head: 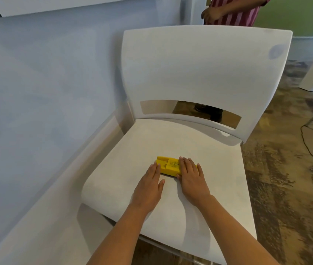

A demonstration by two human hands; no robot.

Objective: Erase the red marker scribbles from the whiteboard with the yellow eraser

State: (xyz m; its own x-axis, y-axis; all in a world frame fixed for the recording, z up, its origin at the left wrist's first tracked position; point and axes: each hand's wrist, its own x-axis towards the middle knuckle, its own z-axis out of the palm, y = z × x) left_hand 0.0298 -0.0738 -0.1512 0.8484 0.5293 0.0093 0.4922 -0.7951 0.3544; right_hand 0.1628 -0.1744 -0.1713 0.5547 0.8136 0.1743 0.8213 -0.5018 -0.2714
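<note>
Resting flat on the seat of the white moulded-plastic chair (199, 77), near the seat's middle and well forward of the backrest slot, is the yellow rectangular plastic eraser (168, 166).

Right hand (191, 175) lies over the eraser's right end, fingers extended and flat, thumb at the near edge. Touching, but not closed around it, so no real grip yet. Left hand (150, 185) is flat on the seat just left of the eraser, fingertips at its left end, also not closed on anything.

Progress, my read: either the very start (pickup not done) or the very end (eraser set back down). Can't tell which. The corner of a white panel (56, 4) shows on the wall above and left of the chair; possibly the whiteboard. The visible strip has no red marks, but most of it is out of view, so erasing status is unconfirmed.

A second person in a striped red shirt (236, 10) stands behind the chair, not involved.
</note>
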